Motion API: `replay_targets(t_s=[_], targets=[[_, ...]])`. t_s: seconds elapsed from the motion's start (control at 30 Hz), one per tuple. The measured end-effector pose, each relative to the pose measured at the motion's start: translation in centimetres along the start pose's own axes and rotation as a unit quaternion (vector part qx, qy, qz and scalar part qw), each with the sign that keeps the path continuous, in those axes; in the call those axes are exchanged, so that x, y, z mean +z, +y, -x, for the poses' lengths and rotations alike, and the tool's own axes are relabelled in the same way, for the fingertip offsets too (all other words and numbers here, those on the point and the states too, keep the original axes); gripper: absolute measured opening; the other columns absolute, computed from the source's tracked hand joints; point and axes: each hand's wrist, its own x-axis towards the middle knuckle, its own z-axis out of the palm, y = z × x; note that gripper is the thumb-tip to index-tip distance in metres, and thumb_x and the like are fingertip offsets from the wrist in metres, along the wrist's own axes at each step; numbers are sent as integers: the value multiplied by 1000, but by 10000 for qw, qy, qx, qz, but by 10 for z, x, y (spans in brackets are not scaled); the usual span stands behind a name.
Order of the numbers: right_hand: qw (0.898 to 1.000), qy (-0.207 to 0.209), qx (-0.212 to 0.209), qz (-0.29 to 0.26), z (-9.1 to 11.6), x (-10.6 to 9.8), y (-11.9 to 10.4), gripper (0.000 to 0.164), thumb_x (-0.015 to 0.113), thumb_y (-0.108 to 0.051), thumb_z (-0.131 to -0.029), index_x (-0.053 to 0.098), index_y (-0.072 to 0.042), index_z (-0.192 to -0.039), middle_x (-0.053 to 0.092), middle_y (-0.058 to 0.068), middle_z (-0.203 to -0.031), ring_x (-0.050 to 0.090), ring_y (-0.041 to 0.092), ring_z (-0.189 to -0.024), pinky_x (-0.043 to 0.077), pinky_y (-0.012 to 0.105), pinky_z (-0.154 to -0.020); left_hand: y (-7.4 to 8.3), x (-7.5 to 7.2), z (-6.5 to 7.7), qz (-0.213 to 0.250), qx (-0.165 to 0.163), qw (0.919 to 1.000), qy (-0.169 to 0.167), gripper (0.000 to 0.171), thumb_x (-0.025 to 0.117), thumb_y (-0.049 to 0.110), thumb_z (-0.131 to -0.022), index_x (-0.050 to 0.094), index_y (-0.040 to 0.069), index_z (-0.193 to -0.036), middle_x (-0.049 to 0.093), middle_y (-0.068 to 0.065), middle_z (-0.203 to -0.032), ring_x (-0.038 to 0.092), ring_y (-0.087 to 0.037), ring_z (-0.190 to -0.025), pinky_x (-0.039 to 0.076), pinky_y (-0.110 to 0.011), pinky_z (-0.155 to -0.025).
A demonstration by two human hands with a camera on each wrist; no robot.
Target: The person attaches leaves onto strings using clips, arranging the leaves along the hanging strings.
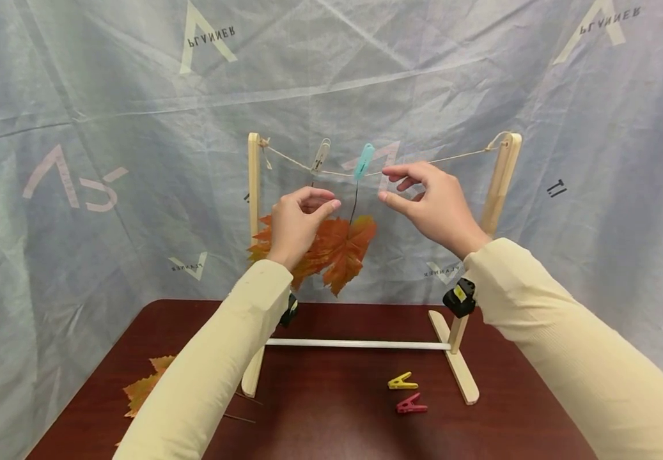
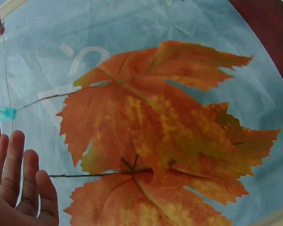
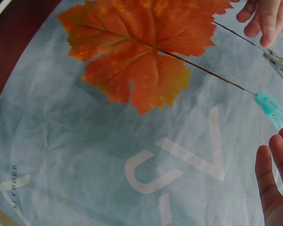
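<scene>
A teal clothespin [image 1: 364, 161] grips the string and the dark stem of an orange maple leaf [image 1: 347, 252]. Left of it, a grey clothespin [image 1: 321, 156] stands on the same string, with a second stem under it. My left hand [image 1: 299, 223] is just below the grey clothespin, in front of the hanging leaves, fingers loosely bent and holding nothing. To the right of the teal clothespin, my right hand [image 1: 431, 201] is raised beside the string [image 1: 458, 156], thumb and fingers apart. In the left wrist view, overlapping orange leaves [image 2: 146, 117] hang beyond the left fingers [image 2: 12, 165].
The string is tied between two wooden posts [image 1: 254, 182] joined low down by a white bar [image 1: 360, 344]. On the dark red table [image 1: 331, 390] lie a yellow clothespin [image 1: 403, 381], a red clothespin [image 1: 412, 404] and more leaves [image 1: 141, 391], partly behind the left sleeve.
</scene>
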Motion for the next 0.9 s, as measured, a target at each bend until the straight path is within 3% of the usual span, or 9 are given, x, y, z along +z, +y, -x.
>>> replay_targets(t_s=[0.37, 0.6, 0.9], targets=[[9998, -159, 56, -92, 22, 0, 10, 39, 72, -30, -97, 68, -13, -133, 65, 7, -125, 59, 23, -110, 51, 44, -91, -4, -8, 10, 65, -99, 9990, -423, 26, 78, 19, -93, 75, 6, -115, 77, -9, -98, 70, -23, -90, 51, -32, -76], [9996, -121, 195, -156, 35, 2, 20, 38, 73, -28, -97, 69, -12, -131, 67, 5, -122, 60, 21, -109, 52, 39, -88, -11, -15, 17, 203, -330, 9973, -631, 27, 77, 19, -94, 74, 6, -118, 75, -10, -104, 68, -22, -92, 53, -34, -79], [9990, -239, 284, -252, 56, 3, 34, 40, 72, -33, -97, 68, -12, -132, 67, 4, -119, 59, 18, -108, 50, 26, -84, -21, -27, 24, 167, -393, 9962, -754, 33, 77, 17, -93, 72, 4, -123, 74, -12, -106, 68, -25, -95, 54, -35, -78]])
